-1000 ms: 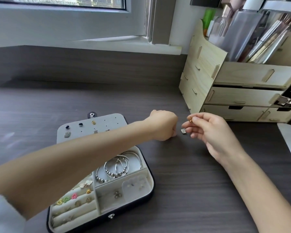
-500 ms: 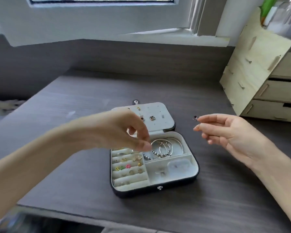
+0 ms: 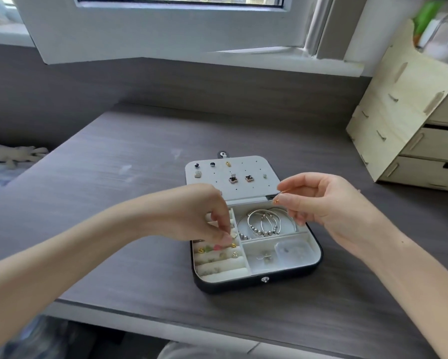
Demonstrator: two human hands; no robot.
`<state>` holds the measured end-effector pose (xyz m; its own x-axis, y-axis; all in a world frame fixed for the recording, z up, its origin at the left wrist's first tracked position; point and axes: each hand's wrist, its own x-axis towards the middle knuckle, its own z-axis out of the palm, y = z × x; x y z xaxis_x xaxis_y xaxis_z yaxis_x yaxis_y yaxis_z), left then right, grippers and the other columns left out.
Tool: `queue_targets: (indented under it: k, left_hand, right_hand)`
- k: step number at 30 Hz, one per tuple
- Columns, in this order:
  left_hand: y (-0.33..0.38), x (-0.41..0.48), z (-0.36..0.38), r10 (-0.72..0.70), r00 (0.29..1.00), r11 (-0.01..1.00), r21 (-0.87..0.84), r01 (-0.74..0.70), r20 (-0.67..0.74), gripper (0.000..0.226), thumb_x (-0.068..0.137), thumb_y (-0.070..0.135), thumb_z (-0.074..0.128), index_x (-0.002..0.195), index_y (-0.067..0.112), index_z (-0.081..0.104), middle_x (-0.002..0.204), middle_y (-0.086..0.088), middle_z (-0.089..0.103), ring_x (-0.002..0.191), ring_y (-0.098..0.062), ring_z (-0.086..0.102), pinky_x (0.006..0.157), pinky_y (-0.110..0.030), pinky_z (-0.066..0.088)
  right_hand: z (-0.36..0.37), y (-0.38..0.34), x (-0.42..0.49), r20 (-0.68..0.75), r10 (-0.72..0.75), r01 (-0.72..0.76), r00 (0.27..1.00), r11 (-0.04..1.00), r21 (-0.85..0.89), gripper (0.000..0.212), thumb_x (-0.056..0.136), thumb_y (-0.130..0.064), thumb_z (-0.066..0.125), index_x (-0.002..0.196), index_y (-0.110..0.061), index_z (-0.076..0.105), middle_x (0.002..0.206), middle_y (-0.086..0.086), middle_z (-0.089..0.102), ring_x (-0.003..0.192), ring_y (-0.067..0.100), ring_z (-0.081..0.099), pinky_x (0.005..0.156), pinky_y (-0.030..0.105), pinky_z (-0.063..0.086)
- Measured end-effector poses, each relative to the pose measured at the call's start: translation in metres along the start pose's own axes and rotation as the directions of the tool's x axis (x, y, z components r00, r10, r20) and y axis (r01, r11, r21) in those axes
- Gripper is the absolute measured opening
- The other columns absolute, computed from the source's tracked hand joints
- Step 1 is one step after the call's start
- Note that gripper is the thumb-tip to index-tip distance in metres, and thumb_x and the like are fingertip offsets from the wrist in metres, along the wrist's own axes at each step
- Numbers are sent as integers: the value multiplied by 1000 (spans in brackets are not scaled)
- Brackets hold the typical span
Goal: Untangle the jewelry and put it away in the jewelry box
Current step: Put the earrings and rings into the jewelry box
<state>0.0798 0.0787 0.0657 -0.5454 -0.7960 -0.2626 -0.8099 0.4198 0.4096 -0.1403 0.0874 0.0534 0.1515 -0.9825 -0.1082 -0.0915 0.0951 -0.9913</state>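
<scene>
The small gold piece (image 3: 276,201) is pinched between the thumb and forefinger of the right hand (image 3: 321,203), at the very tips of those fingers (image 3: 286,200). It is held in the air over the hinge line of the open jewelry box (image 3: 243,286). The other fingers of that hand are curled loosely behind the pinch.

Below and to the left of those fingers, the left hand (image 3: 197,216) reaches down into the box. Its thumb and forefinger tips are drawn together on the ring rolls (image 3: 217,265). A small pale stud (image 3: 234,235) lies right at those fingers (image 3: 225,238), but I cannot tell whether they grip it or only touch beside it. Just under the left fingertips, coloured and gold studs (image 3: 216,246) sit in the rolls.

Between the two sets of fingers, the silver bracelets (image 3: 264,224) lie looped together in their own compartment. Nearer the person than the right fingers, another compartment holds a small clear case (image 3: 291,251).

Beyond both hands, the lid (image 3: 243,167) lies flat. Two black clover earrings (image 3: 233,179) and a few other studs are pinned to it.

The box rests on the grey wood-grain worktop (image 3: 114,203). Well to the right of the right fingers stands a pale wooden drawer organiser (image 3: 404,112), and a white window frame (image 3: 166,27) runs behind everything.
</scene>
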Motion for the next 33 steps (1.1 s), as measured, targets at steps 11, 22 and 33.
queue_targets:
  k: [11, 22, 33]
  left_hand:
    - [-1, 4, 6, 29, 993, 997, 70, -21, -110, 32, 70, 46, 75, 69, 35, 45, 88, 13, 47, 81, 1, 41, 63, -16, 32]
    - [6, 19, -29, 118, 936, 952, -229, -202, -332, 14, 76, 43, 67, 82, 30, 69, 74, 18, 56, 71, -2, 48, 57, -13, 35]
    - [26, 67, -14, 137, 596, 792, -274, -545, -791, 10, 79, 20, 73, 84, 12, 75, 70, 2, 70, 56, -14, 59, 50, -22, 47]
  right_hand:
    - [2, 3, 3, 15, -13, 13, 1000, 1000, -1, 19, 71, 0, 71, 88, -3, 64, 71, 11, 70, 49, 12, 51, 45, 21, 42]
    - [-14, -32, 2, -12, -184, 184, 983, 972, 147, 22, 55, -21, 73, 71, -7, 74, 70, 10, 69, 52, 11, 55, 47, 19, 45]
    - [0, -39, 35, -97, -247, 253, 964, 966, 47, 24, 61, -40, 72, 64, -16, 74, 55, 0, 53, 53, 12, 43, 52, 20, 41]
